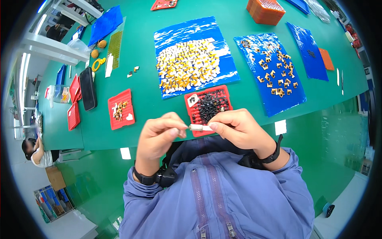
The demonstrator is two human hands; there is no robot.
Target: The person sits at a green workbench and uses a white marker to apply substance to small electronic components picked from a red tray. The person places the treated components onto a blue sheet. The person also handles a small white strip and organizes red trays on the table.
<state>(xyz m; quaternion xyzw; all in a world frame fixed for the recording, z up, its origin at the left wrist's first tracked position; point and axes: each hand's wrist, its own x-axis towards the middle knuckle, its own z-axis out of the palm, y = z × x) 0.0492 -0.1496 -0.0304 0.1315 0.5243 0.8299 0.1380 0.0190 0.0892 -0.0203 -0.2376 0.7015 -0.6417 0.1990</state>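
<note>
Just over the near side of a red tray point(197, 133), my two hands meet at a small pale piece with a white strip point(201, 127). My right hand point(238, 128) pinches its right end between thumb and forefinger. The fingers of my left hand point(159, 135) are pinched together at its left end, on something too small to name. Many tiny black parts point(210, 106) fill the tray, with a white scrap point(193, 100) at its left corner. Beyond lies a blue sheet point(187, 28) covered with many small white-and-amber pieces point(189, 63).
Another red tray point(119, 96) with small gold and white pieces sits left. A black phone point(88, 88) and yellow scissors point(98, 64) lie further left. To the right, a blue sheet point(274, 104) carries scattered gold-brown pieces point(280, 81); orange trays point(266, 12) are stacked behind.
</note>
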